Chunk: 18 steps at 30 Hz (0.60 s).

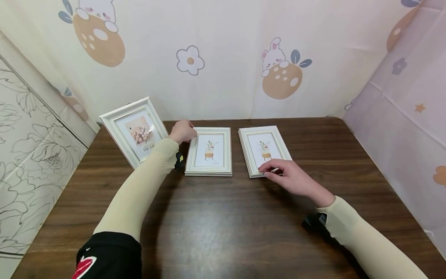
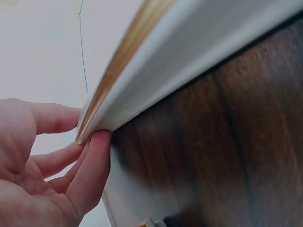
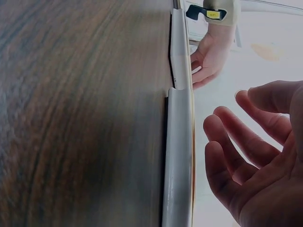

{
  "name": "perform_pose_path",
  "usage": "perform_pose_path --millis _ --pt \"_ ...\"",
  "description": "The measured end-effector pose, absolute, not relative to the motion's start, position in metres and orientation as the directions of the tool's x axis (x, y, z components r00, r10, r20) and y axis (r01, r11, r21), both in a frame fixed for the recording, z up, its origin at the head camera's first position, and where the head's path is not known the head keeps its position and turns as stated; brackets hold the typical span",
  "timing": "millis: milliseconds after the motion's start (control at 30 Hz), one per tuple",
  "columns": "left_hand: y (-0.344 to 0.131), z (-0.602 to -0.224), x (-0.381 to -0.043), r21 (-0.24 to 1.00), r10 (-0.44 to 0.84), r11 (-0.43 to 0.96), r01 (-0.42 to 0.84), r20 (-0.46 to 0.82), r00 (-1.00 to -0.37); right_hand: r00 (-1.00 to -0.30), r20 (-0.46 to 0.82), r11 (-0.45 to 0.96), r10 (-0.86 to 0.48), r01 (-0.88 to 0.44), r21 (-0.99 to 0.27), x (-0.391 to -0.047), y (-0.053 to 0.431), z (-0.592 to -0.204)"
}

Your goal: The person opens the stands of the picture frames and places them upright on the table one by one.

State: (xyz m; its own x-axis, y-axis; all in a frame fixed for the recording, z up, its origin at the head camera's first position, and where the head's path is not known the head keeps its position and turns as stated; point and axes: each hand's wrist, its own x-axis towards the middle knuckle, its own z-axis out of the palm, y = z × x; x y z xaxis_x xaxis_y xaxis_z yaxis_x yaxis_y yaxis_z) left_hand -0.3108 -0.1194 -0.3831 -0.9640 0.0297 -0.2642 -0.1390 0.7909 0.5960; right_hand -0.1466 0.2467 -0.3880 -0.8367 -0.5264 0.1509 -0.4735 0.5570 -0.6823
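A white picture frame with a plant print (image 1: 209, 151) lies flat in the middle of the row. At its far left corner is my left hand (image 1: 182, 131); in the left wrist view, the thumb and fingers (image 2: 97, 156) pinch the corner of the white frame edge (image 2: 156, 56). To the right lies a second white picture frame (image 1: 263, 145) with the same kind of print, turned slightly askew. My right hand (image 1: 287, 176) hovers at its near edge, fingers loosely bent and nothing between them. In the right wrist view these fingers (image 3: 251, 137) stand apart from the frame's side (image 3: 177, 156).
A larger white picture frame (image 1: 139, 131) with a flower print stands upright at the left, beside my left forearm. Everything rests on a dark wooden table (image 1: 209, 221). Behind hangs a patterned curtain (image 1: 223, 89), with another at the right (image 1: 414, 128).
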Motion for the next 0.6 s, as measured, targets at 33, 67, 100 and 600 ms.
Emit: perform_pose_path --millis 33,67,100,600 --pt "-0.1188 -0.382 -0.3106 0.591 0.027 0.795 -0.139 -0.263 -0.964 -0.839 0.146 0.562 -0.524 -0.469 -0.682 -0.1463 0.2471 -0.387" --pt "-0.1183 -0.3812 -0.3105 0.586 0.028 0.799 -0.137 -0.263 -0.965 -0.842 0.141 0.565 -0.521 -0.464 -0.682 -0.146 0.2476 -0.3863" --pt "-0.1176 -0.3803 -0.3103 0.58 0.026 0.803 -0.136 -0.262 -0.965 -0.844 0.14 0.568 -0.519 -0.462 -0.681 -0.1456 0.2482 -0.3857" --pt "-0.1236 -0.3731 -0.3094 0.61 0.025 0.781 -0.13 -0.239 -0.971 -0.858 0.125 0.582 -0.498 -0.438 -0.685 -0.1454 0.2518 -0.3838"
